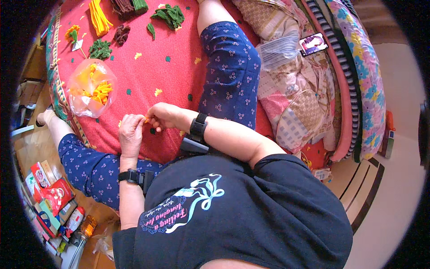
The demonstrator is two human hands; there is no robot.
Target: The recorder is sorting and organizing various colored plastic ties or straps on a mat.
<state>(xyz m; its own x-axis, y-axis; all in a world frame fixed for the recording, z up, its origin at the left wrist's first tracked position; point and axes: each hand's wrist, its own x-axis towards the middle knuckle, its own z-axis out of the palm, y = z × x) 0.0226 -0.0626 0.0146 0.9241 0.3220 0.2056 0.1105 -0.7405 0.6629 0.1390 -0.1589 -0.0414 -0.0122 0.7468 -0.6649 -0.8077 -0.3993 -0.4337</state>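
Observation:
My left hand (pixel 131 133) and my right hand (pixel 162 115) meet above the red cloth, fingers pinched together. Between their fingertips shows a small bit of orange chenille stem (pixel 146 120); most of it is hidden by the fingers. Just beyond and to the left sits a clear plastic bag (pixel 74 99) holding orange and yellow fuzzy pieces (pixel 102 92). Farther off lie a dark green fuzzy clump (pixel 100 49), a dark brown one (pixel 122 35) and an orange flower (pixel 71 34) on a thin stem.
At the far edge are bundles of yellow stems (pixel 99 18) and brown stems (pixel 122 6), plus bent green pieces (pixel 169 17). A phone (pixel 313 44) rests on folded bedding (pixel 309 98) at the right. Packages (pixel 58 197) crowd the lower left.

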